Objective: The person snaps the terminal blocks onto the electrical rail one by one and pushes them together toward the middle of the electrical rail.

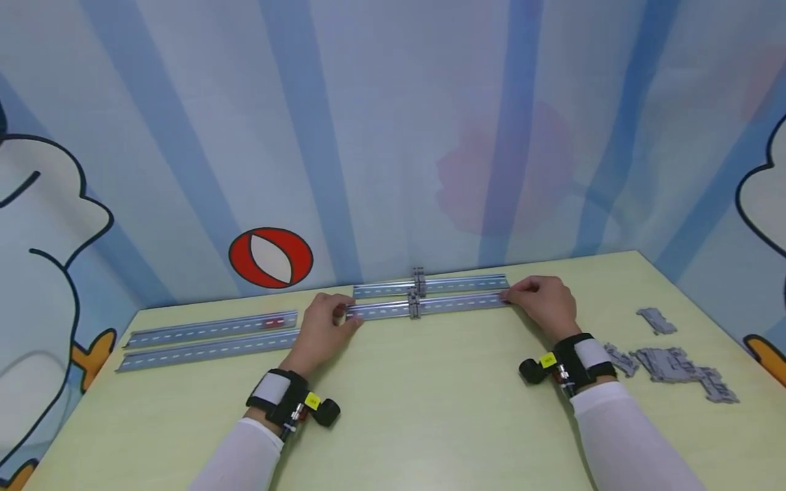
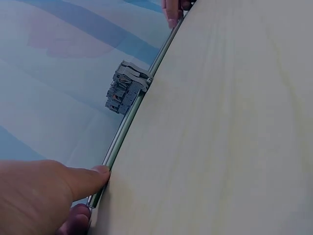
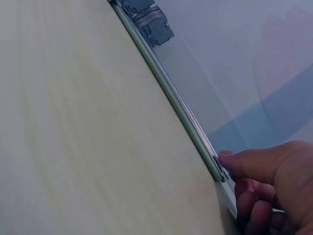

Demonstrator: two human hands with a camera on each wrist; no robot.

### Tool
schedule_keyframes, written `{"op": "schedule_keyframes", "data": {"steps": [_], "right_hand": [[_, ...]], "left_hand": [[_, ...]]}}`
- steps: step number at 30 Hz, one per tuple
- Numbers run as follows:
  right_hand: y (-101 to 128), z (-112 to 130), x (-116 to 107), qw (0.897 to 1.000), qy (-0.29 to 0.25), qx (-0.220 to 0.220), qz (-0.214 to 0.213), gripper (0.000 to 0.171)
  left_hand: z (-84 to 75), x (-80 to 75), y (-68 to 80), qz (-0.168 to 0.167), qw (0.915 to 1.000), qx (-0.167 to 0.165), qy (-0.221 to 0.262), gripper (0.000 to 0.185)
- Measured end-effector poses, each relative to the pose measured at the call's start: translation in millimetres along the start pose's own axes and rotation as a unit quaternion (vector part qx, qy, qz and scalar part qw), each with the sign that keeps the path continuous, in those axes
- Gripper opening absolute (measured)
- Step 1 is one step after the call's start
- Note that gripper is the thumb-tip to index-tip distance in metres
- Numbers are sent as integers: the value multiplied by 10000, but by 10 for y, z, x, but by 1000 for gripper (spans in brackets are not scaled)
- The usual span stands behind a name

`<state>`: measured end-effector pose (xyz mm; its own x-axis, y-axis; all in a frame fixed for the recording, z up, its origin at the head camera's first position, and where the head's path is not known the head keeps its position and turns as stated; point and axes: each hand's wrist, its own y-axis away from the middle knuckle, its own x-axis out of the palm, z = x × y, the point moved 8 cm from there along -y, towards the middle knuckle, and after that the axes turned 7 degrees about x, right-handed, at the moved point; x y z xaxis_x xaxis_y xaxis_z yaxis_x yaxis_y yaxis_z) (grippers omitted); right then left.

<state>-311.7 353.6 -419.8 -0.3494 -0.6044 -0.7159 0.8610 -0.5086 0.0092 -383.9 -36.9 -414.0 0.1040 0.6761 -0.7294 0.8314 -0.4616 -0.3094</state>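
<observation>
The front slotted DIN rail (image 1: 460,302) lies across the far part of the table, with a small grey terminal block (image 1: 414,305) near its middle. At its left end my left hand (image 1: 322,329) pinches the rail between thumb and fingers. My right hand (image 1: 545,307) pinches the opposite end, thumb on top of the rail in the right wrist view. Just behind and parallel lies a second DIN rail (image 1: 467,284), also carrying grey terminal blocks (image 1: 419,275). In the left wrist view the blocks (image 2: 128,87) stand up from the rails.
Two more DIN rails, a back one (image 1: 202,332) and a front one (image 1: 202,351), lie at the left; a red piece (image 1: 274,322) sits on the back one. Several loose grey terminal blocks (image 1: 666,363) are on the right, behind them a single piece (image 1: 657,320). A printed curtain (image 1: 393,136) borders the table.
</observation>
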Motion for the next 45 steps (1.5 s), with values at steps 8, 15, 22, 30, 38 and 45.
{"op": "schedule_keyframes", "data": {"steps": [8, 15, 22, 30, 38, 45], "right_hand": [[8, -163, -82, 9911, -1251, 414, -211, 39], [203, -148, 10, 9639, -2456, 788, -656, 29], [664, 215, 349, 9460, -3082, 427, -908, 19], [1057, 937, 1049, 9476, -3151, -172, 490, 15], [1288, 1721, 1761, 9831, -1347, -1149, 460, 15], [1451, 2195, 2232, 9864, -430, -1561, 270, 14]], "left_hand": [[18, 27, -63, 679, 9967, -434, 118, 49], [20, -146, -80, 1229, 9887, -687, 511, 54], [311, -848, 124, 596, 9922, -1078, 171, 48], [1182, -1672, 872, -664, 9673, -2346, -703, 55], [1768, -2194, 1425, -972, 9321, -3282, -1185, 59], [1963, -2045, 1593, -1177, 9183, -3590, -1180, 64]]}}
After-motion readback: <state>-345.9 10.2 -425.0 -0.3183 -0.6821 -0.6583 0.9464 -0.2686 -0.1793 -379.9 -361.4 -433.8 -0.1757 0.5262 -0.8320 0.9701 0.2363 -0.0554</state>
